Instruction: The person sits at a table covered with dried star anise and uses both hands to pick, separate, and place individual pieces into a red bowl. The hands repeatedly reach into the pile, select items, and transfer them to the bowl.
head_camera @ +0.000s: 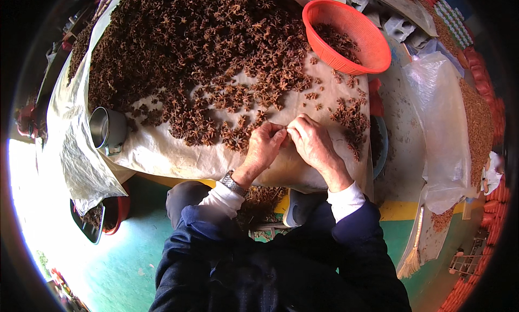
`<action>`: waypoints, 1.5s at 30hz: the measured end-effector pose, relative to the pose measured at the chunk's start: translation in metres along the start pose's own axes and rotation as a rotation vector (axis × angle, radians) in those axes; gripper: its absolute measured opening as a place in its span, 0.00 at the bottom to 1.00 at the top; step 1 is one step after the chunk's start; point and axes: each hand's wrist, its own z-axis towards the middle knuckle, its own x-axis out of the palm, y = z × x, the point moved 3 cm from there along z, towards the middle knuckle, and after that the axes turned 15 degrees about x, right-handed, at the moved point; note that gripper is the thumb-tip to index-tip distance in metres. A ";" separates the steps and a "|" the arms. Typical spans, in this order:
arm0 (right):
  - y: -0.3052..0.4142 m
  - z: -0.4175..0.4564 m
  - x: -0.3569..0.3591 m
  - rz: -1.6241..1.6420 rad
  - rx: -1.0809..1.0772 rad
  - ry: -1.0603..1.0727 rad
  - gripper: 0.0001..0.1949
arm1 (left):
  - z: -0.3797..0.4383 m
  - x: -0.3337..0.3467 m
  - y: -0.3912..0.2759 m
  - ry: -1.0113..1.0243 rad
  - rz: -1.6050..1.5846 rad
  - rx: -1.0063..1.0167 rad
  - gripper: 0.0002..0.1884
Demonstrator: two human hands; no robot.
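Observation:
A large heap of dried star anise (194, 48) covers a table spread with pale plastic sheeting (162, 158). Over the sheet's near part, my left hand (265, 143) and my right hand (312, 139) meet at the fingertips, thumbs and forefingers pinched together. Something tiny may be between them; it is too small to make out. Loose star anise lies just left of my left hand, and a smaller pile (350, 119) is to the right of my right hand. A red plastic basket (365, 40), tilted, holds some star anise at the upper right.
A metal mug (107, 127) stands at the sheet's left edge. Right of the table are a blue basin (380, 145), a plastic sheet (440, 129) over another heap, and a straw broom (412, 259). Containers (117, 214) sit on the floor at left. A person (492, 172) is at the far right.

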 end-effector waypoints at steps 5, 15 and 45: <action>0.015 -0.010 0.005 -0.089 -0.036 0.042 0.02 | 0.000 -0.004 0.002 -0.010 0.203 -0.016 0.15; 0.017 -0.009 0.004 0.359 0.125 0.110 0.03 | 0.016 -0.038 -0.027 -0.085 0.834 0.176 0.20; -0.036 0.039 0.045 0.576 0.478 -0.034 0.04 | 0.019 -0.026 -0.018 -0.014 0.416 0.401 0.21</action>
